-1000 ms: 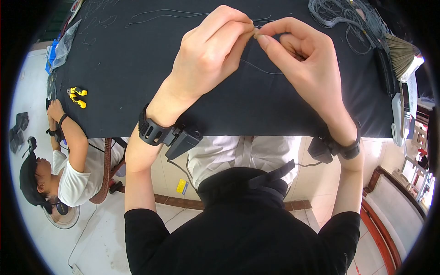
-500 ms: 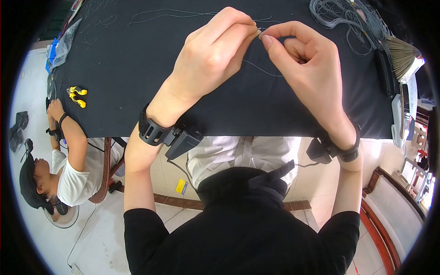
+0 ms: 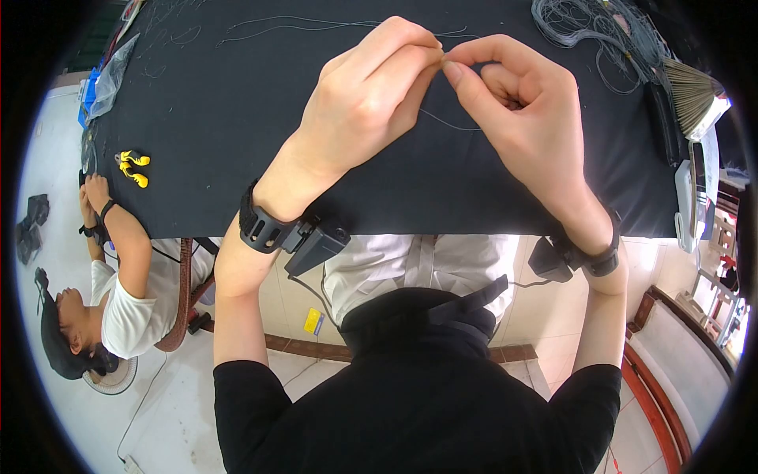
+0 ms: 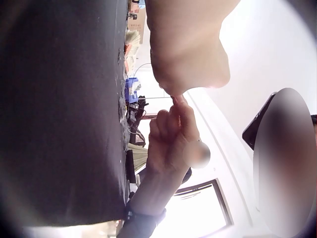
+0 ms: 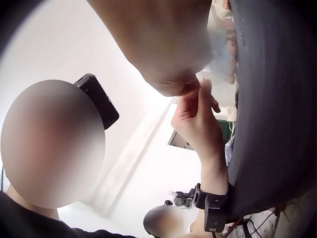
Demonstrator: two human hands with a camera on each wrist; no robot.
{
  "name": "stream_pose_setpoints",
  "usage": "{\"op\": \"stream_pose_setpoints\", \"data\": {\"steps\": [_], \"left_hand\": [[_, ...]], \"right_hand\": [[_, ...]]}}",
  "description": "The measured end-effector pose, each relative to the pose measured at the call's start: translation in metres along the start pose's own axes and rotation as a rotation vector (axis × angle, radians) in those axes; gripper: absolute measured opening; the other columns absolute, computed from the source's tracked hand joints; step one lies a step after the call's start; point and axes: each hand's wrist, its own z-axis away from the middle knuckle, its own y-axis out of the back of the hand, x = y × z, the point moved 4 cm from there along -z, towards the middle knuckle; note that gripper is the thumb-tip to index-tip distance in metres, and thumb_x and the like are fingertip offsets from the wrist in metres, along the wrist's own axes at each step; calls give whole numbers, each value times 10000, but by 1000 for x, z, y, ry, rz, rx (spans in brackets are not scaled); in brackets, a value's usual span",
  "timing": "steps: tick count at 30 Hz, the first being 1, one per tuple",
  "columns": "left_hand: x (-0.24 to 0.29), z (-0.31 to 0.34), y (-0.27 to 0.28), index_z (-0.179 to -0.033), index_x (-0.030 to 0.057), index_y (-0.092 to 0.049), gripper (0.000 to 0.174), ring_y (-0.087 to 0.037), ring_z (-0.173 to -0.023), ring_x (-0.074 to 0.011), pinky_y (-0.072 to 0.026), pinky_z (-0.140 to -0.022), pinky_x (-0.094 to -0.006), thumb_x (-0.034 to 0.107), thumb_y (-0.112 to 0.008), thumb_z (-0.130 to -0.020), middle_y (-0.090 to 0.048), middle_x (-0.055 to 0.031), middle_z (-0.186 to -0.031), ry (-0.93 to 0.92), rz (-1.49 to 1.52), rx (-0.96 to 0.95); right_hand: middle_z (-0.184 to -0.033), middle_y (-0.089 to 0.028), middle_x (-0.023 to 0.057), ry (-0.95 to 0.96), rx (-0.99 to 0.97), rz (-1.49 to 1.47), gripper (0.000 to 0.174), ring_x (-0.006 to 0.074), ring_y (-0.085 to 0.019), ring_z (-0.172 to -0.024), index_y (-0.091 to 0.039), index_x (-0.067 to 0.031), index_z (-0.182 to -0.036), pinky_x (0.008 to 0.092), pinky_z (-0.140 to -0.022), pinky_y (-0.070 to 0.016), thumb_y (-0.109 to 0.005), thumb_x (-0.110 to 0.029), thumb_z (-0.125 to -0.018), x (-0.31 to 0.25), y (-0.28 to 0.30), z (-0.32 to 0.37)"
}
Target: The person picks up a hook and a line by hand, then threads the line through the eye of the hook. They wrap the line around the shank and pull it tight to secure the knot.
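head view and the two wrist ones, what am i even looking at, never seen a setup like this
There is no machine here: a person works with bare hands and wears three cameras. The big picture comes from the head camera, looking down over a black-covered table. The left hand and the right hand meet fingertip to fingertip and pinch a thin grey strand, which trails over the cloth. The left wrist unit and the right wrist unit take the other two pictures. Each shows its own hand close up and blurred, with the other hand beyond. On the cloth lie yellow-handled pliers, a tangle of grey strands and a straw-coloured brush. Another person sits at the table's left.
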Motion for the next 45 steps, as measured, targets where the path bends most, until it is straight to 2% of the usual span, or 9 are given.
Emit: {"op": "stream_pose_setpoints", "data": {"steps": [8, 17, 29, 32, 35, 38, 41, 45], "left_hand": [[0, -1, 2, -754, -20, -571, 152, -582, -621, -211, -490, -537, -258, -84, -663, -651, -564, -78, -809, 1, -7, 19], [-4, -1, 2, -752, -22, -573, 136, -581, -619, -212, -490, -537, -261, -69, -667, -667, -559, -75, -808, 2, -25, 29], [-4, -1, 1, -756, -15, -578, 149, -583, -625, -209, -490, -538, -262, -71, -671, -654, -560, -72, -806, -8, -32, 31], [-3, -2, 3, -757, -12, -580, 152, -584, -626, -206, -490, -538, -260, -68, -677, -654, -561, -71, -803, -12, -32, 31], [-2, -3, 4, -767, -3, -598, 154, -586, -625, -181, -482, -529, -238, -65, -687, -658, -583, -65, -803, 1, -25, 31], [-1, -3, 5, -790, 9, -632, 158, -587, -618, -135, -463, -510, -196, -64, -699, -667, -622, -56, -807, 36, -14, 31], [-2, -3, 5, -793, 8, -631, 153, -583, -611, -130, -458, -504, -191, -58, -701, -674, -622, -56, -807, 46, -7, 19], [-3, -2, 4, -793, 4, -629, 146, -581, -609, -129, -453, -500, -187, -59, -695, -680, -620, -58, -807, 49, 4, 12]], "right_hand": [[-422, -368, 21, 57, -2, 37, 93, 63, -316, -388, -615, 22, -811, 231, -391, -263, -609, -53, -757, 0, 0, 0], [-412, -424, 52, -31, 39, 124, 106, 84, -339, -360, -605, 25, -790, 241, -383, -280, -612, -80, -773, -6, 2, 2], [-416, -422, 46, -5, 45, 88, 88, 80, -336, -363, -608, 18, -804, 230, -387, -283, -619, -60, -764, -5, -1, 3], [-415, -419, 29, -24, 53, 67, 97, 57, -332, -373, -604, 23, -798, 218, -389, -276, -620, -68, -769, -4, 1, 3], [-531, -456, -85, -102, 9, -15, 131, -39, -326, -479, -602, 24, -914, 158, -430, -209, -604, -83, -838, -1, 4, 3], [-635, -577, -48, -214, 105, -136, 153, -42, -409, -534, -599, 32, -925, 130, -459, -256, -589, -99, -846, 4, 8, -1], [-720, -628, -19, -238, -2, -116, 164, -40, -456, -591, -600, 33, -932, 111, -492, -286, -577, -109, -852, 6, 12, -1], [-657, -584, -50, -246, 14, -115, 172, -37, -409, -549, -608, 20, -923, 132, -465, -260, -571, -128, -846, 11, 11, -3]]}}
